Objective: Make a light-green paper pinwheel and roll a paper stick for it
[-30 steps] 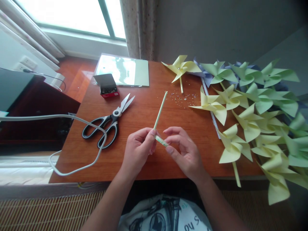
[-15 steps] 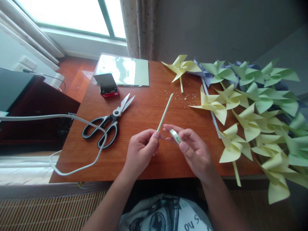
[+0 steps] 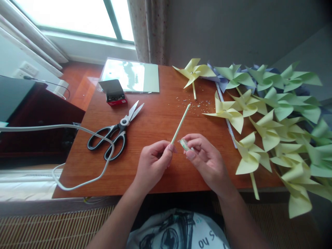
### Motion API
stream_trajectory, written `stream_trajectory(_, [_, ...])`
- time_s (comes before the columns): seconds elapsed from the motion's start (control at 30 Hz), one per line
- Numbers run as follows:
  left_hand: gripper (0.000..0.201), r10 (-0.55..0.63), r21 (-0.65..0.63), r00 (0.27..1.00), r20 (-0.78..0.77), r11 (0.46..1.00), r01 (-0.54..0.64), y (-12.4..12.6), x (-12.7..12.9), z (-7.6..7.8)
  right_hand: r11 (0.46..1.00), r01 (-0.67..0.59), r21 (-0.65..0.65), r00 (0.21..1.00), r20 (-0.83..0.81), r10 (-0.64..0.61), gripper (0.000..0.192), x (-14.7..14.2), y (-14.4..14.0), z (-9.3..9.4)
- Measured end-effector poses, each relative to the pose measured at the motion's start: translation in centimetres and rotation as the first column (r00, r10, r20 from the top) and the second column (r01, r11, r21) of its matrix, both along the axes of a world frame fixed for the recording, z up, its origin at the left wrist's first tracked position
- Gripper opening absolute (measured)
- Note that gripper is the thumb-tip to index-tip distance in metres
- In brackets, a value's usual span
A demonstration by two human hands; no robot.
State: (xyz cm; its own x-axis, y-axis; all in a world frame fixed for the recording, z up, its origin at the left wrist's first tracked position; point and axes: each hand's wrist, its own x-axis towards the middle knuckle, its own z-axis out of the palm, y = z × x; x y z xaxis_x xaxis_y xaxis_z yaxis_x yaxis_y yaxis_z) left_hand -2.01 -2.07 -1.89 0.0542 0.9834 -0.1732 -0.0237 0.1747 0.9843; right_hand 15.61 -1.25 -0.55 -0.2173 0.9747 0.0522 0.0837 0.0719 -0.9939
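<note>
Pinched in my left hand (image 3: 156,162) is a thin pale yellow-green paper stick (image 3: 181,123), slanting up and to the right. Its lower end is hidden by my fingers. My right hand (image 3: 206,159) grips a small roll of clear tape (image 3: 184,144) between thumb and fingers, just right of the stick. The roll and the stick are apart. Beyond the stick's tip lies a yellow paper pinwheel (image 3: 194,73) on its own short stick.
Black-handled scissors (image 3: 121,126) lie open on the wooden table (image 3: 155,114), beside a white cable (image 3: 103,169). Behind them stand an open red box (image 3: 116,98) and paper sheets (image 3: 151,77). Several yellow pinwheels (image 3: 250,154) and green pinwheels (image 3: 282,102) crowd the right. Tiny scraps (image 3: 201,105) are scattered near the middle.
My right hand has turned the tape roll and its fingers have curled in more. The stick in my left hand has tilted slightly further right.
</note>
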Motion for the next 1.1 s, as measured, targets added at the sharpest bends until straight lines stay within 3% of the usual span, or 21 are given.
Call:
stream_trajectory(0.5, [0.030,-0.027,0.147,0.962,-0.273,0.987,0.070,0.0,0.3,0.5,0.998,-0.058,0.030,0.975,0.218,0.050,0.023,0.2,0.7,1.5])
stream_trajectory(1.1, [0.027,-0.024,0.202,0.951,-0.308,0.975,0.090,0.0,0.4,0.3,0.998,-0.068,0.020,0.969,0.240,0.061,0.028,-0.1,0.9,1.4])
